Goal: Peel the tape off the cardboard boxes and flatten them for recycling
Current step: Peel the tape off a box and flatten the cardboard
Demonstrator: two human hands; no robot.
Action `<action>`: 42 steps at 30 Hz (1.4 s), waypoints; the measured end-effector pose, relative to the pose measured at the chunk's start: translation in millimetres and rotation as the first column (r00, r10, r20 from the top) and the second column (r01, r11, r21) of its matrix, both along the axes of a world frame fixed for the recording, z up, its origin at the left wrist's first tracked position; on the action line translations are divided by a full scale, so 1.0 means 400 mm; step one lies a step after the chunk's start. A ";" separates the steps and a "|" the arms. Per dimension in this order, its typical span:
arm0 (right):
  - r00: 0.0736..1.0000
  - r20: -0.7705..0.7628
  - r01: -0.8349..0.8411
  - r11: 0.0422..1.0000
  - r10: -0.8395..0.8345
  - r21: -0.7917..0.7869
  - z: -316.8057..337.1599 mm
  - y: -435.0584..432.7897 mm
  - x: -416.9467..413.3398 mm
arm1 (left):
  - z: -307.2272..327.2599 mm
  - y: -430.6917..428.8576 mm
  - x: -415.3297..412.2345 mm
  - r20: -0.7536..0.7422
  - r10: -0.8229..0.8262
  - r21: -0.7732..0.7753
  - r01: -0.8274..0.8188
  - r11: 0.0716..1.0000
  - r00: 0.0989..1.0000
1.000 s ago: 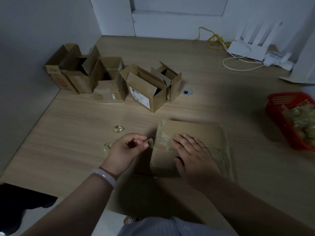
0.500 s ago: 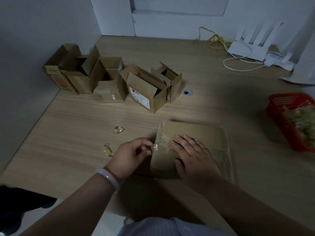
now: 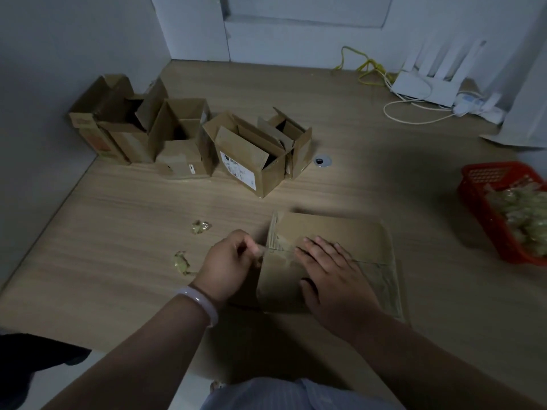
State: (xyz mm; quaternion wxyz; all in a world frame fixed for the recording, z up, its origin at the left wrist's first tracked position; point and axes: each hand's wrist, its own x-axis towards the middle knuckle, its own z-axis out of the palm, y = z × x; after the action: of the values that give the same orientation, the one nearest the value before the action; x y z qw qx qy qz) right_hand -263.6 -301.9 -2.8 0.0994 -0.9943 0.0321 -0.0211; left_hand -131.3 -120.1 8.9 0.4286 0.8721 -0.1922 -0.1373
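A closed cardboard box (image 3: pixel 340 232) lies on the wooden table in front of me, with clear tape (image 3: pixel 279 247) across its top and down its left edge. My right hand (image 3: pixel 331 276) presses flat on the box's lid with fingers spread. My left hand (image 3: pixel 229 263) sits against the box's left edge and pinches a strip of the tape there. Several opened boxes (image 3: pixel 183 137) stand in a row at the back left.
Two crumpled tape wads (image 3: pixel 201 226) (image 3: pixel 182 261) lie left of my left hand. A red basket (image 3: pixel 485 208) with tape scraps stands at the right edge. A white router (image 3: pixel 426 84) with cables is at the back right. A small grommet hole (image 3: pixel 322 160) is in the table.
My left hand has moved right to the box's left edge and closed its fingers on the tape. My right hand has stayed flat on the lid.
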 end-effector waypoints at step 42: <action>0.988 0.151 -0.065 0.988 0.044 0.139 0.002 -0.036 0.018 | 0.038 -0.120 0.189 -0.611 -0.051 -0.165 -0.063 0.984 0.790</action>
State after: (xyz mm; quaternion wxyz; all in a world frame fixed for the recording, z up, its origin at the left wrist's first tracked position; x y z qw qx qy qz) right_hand -256.3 -316.3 -2.0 0.1731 -0.9809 -0.0013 -0.0892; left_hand -55.6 -168.1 24.0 0.5437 0.7395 -0.0515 -0.3935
